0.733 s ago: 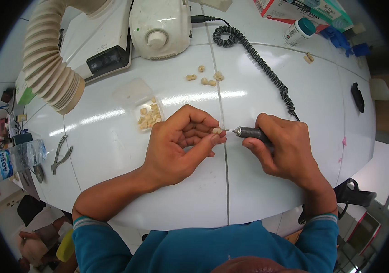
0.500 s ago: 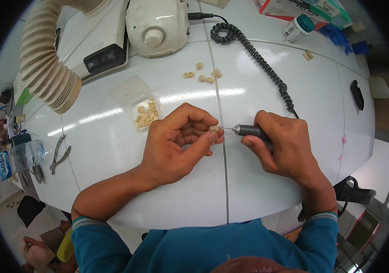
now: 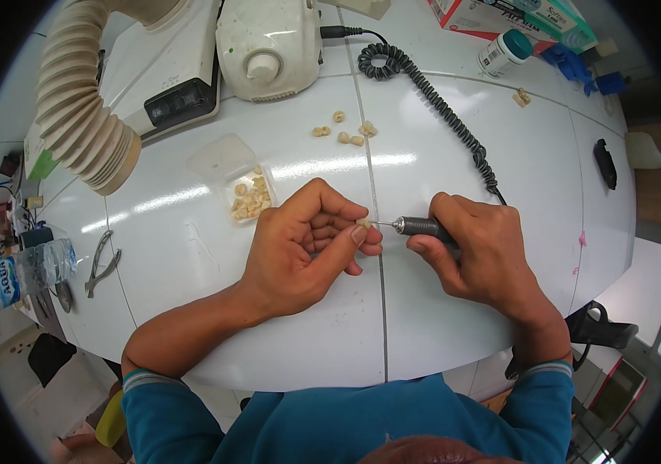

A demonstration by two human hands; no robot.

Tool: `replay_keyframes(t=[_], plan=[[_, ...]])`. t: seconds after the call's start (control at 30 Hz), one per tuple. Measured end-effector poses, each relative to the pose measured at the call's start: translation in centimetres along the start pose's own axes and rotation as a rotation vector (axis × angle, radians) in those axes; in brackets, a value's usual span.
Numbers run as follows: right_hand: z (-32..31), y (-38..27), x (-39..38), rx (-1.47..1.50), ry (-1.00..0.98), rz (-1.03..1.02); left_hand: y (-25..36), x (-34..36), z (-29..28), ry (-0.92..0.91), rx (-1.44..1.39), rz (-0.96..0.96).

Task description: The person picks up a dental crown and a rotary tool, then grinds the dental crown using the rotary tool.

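Note:
Between the thumb and forefinger of my left hand (image 3: 299,247) is a small cream dental crown (image 3: 363,222), mostly covered by the fingertips. My right hand (image 3: 481,251) grips a dark rotary handpiece (image 3: 421,226), whose thin metal bit points left and reaches the crown. Whether the bit touches it or stops just short, I cannot tell. A coiled black cable (image 3: 446,106) runs from behind my right hand to a cream control unit (image 3: 268,50) with a round knob. Beyond my left hand, a clear plastic box (image 3: 230,211) with its lid open holds many similar crowns.
Several loose crowns (image 3: 344,138) lie beyond my hands. At left are pliers (image 3: 100,264), a plastic bottle (image 3: 29,272) and a ribbed suction hose (image 3: 83,100). A white jar with a green lid (image 3: 506,52) and cardboard boxes (image 3: 493,19) stand far right; a black object (image 3: 605,164) lies near the right edge.
The crown and the handpiece have shifted very slightly, with both hands keeping their hold. At the lower left, another person's hand has moved lower, toward the picture's rim.

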State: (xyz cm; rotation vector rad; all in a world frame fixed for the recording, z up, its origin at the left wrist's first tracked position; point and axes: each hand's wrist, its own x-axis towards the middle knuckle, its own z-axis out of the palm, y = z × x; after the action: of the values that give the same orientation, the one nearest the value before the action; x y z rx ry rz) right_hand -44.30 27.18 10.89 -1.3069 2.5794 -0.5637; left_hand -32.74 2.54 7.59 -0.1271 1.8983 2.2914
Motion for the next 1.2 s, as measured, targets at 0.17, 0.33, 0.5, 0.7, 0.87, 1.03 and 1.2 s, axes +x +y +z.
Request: replay_keyframes(t=[0.17, 0.33, 0.5, 0.7, 0.87, 1.03, 1.2], plan=[[-0.11, -0.19, 0.02, -0.023, -0.007, -0.019, 0.14, 0.06, 0.0, 0.0, 0.01, -0.008], [-0.28, -0.18, 0.01, -0.027, -0.018, 0.017, 0.31, 0.13, -0.04, -0.007, 0.018, -0.008], [-0.31, -0.29, 0.04, -0.035, -0.017, 0.007, 0.47, 0.18, -0.14, -0.019, 0.045, -0.003], [-0.17, -0.26, 0.01, -0.052, -0.016, 0.01, 0.19, 0.05, -0.14, -0.017, 0.039, 0.0], [-0.25, -0.36, 0.08, -0.037, -0.009, -0.005, 0.1, 0.06, -0.1, -0.013, 0.005, 0.007], [-0.21, -0.33, 0.07, -0.042, -0.011, -0.019, 0.07, 0.12, -0.1, -0.019, 0.003, 0.002], [-0.1, -0.29, 0.03, -0.044, 0.003, -0.017, 0.15, 0.15, -0.12, -0.026, 0.021, 0.003]])
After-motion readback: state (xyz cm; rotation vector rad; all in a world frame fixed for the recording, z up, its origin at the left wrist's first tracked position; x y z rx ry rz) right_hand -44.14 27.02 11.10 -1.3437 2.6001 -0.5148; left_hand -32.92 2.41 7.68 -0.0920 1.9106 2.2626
